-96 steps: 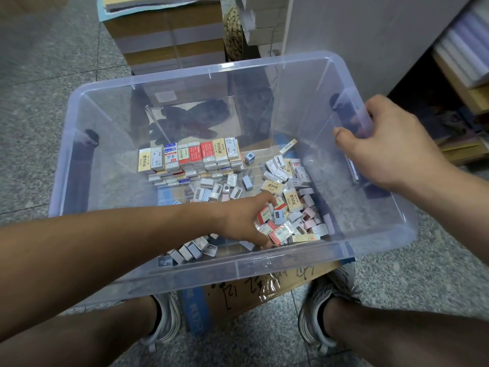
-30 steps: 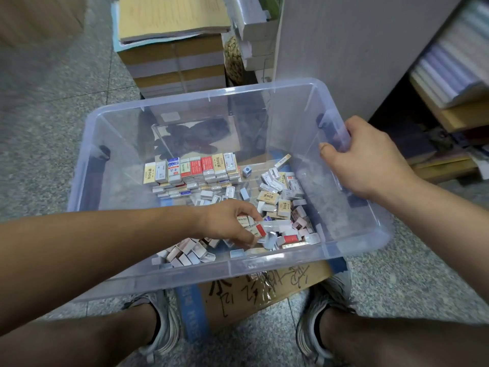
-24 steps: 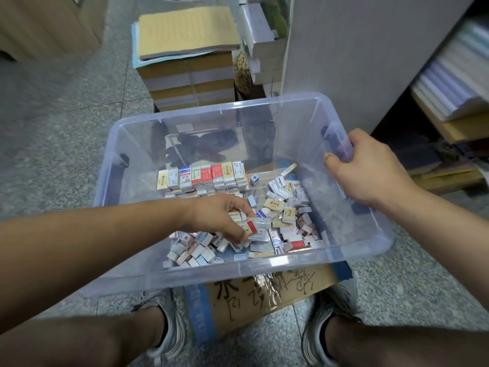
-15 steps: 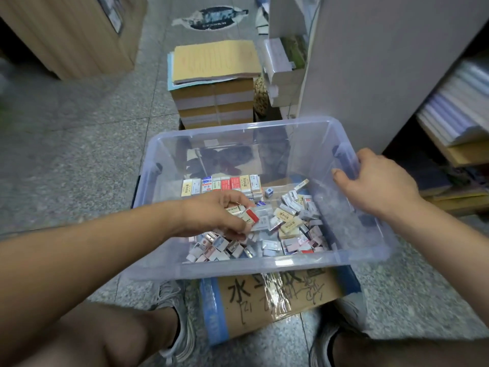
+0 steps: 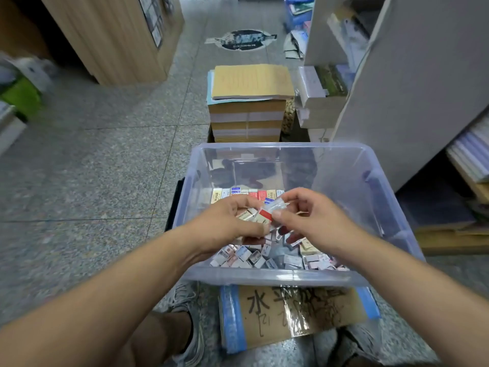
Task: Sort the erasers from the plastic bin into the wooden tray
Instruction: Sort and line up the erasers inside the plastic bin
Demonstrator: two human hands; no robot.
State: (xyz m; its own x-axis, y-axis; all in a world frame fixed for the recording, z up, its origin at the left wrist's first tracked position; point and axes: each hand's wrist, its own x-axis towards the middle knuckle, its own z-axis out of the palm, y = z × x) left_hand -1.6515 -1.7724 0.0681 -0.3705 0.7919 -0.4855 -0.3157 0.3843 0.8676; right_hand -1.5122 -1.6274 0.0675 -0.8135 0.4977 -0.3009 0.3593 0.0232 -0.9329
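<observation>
A clear plastic bin (image 5: 381, 215) stands on a taped cardboard box between my feet. Many small wrapped erasers (image 5: 254, 256) lie loose on its floor, and a neat row of them (image 5: 246, 193) stands at the back. My left hand (image 5: 232, 221) is raised over the bin, shut on a handful of erasers (image 5: 251, 215). My right hand (image 5: 304, 218) meets it and pinches a red-and-white eraser in clear wrap (image 5: 267, 211) at the top of that handful. No wooden tray is in view.
A cardboard box (image 5: 291, 311) with blue tape lies under the bin. A stack of paper reams (image 5: 248, 102) stands just behind it. A grey shelf unit (image 5: 412, 83) with books rises at the right, a wooden cabinet (image 5: 113, 35) at the far left. Grey tiled floor extends left.
My right hand let go of the bin's right wall and came to the left hand. The left hand lifted with erasers in it. The view tilted up the aisle.
</observation>
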